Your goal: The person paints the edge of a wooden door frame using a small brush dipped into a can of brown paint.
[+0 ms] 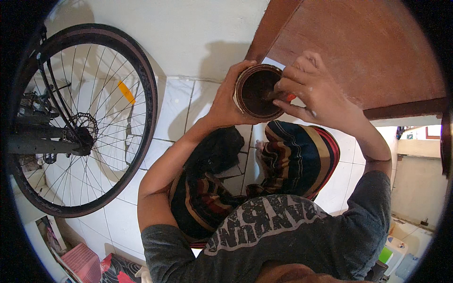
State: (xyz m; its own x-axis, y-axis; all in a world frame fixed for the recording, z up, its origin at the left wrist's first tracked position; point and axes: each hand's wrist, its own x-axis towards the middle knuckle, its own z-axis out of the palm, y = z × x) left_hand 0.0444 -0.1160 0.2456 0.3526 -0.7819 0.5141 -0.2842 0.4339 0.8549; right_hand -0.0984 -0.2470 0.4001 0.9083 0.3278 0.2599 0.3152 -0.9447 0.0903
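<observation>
My left hand [226, 99] is wrapped round a round can [243, 79], its brown rim tilted up and showing a dark interior. My right hand [306, 87] is at the can's right side, fingers curled over the opening and closed on a small tool with a red part [291, 97]; the tool's end inside is hard to make out. A black cloth [214, 148] lies below my left wrist, over my striped-covered legs [297, 158].
A bicycle wheel [150, 122] with a disc brake and orange reflector fills the left. A brown wooden door [358, 42] stands at upper right, beside a white wall [188, 33]. The floor [172, 104] is white tile. A pink plastic object [82, 262] sits at lower left.
</observation>
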